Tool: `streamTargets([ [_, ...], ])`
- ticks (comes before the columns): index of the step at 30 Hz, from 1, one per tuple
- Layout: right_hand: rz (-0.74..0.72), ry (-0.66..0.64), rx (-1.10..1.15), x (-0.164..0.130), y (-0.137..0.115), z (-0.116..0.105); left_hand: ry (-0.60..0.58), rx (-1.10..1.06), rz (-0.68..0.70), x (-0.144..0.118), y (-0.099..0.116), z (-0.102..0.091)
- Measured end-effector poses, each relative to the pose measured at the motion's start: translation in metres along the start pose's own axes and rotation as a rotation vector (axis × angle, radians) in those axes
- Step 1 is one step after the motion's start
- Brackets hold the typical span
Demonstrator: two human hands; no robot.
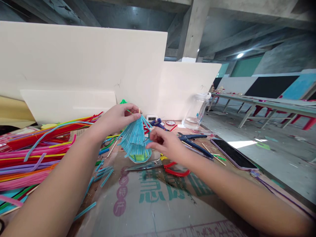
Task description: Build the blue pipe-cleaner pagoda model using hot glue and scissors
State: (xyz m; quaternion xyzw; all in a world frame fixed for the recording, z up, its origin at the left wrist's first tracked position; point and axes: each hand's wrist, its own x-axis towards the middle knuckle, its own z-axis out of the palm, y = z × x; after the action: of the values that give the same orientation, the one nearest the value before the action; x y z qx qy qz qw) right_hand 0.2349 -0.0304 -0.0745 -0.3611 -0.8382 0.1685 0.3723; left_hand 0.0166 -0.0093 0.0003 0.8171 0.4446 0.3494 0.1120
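A cone of light blue pipe cleaner strips [134, 136], layered like a skirt, stands over a green and white base [138, 158]. My left hand [119, 118] is closed round its top, where a thin wooden stick [139, 111] pokes up. At the cone's right side, my right hand [166, 143] has curled fingers and the thumb close together at a loose blue strip running down from the top. Just below the right hand lie scissors with red handles [176, 169], the blades pointing left. Cut blue pieces [105, 172] are scattered to the left.
Bundles of coloured pipe cleaners [37, 161] fill the left side. Behind the cone are a small digital clock [151, 118] and a blue glue gun [158, 123]. Pliers [195, 141], a clear water bottle [196, 112] and a phone [233, 153] are at right. White boards [81, 65] stand behind.
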Motion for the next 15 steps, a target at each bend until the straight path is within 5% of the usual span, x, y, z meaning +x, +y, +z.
streamTargets([
  [4, 0.009, -0.219, -0.012, 0.007, -0.003, -0.036, -0.023, -0.084, -0.033, 0.001, 0.001, 0.004],
  [8, -0.038, -0.525, -0.270, 0.002, -0.005, -0.062, -0.014, -0.126, -0.034, 0.001, 0.001, 0.006],
  [15, 0.021, -0.710, -0.526, -0.015, 0.005, -0.045, -0.013, -0.111, -0.025, 0.002, 0.000, 0.007],
])
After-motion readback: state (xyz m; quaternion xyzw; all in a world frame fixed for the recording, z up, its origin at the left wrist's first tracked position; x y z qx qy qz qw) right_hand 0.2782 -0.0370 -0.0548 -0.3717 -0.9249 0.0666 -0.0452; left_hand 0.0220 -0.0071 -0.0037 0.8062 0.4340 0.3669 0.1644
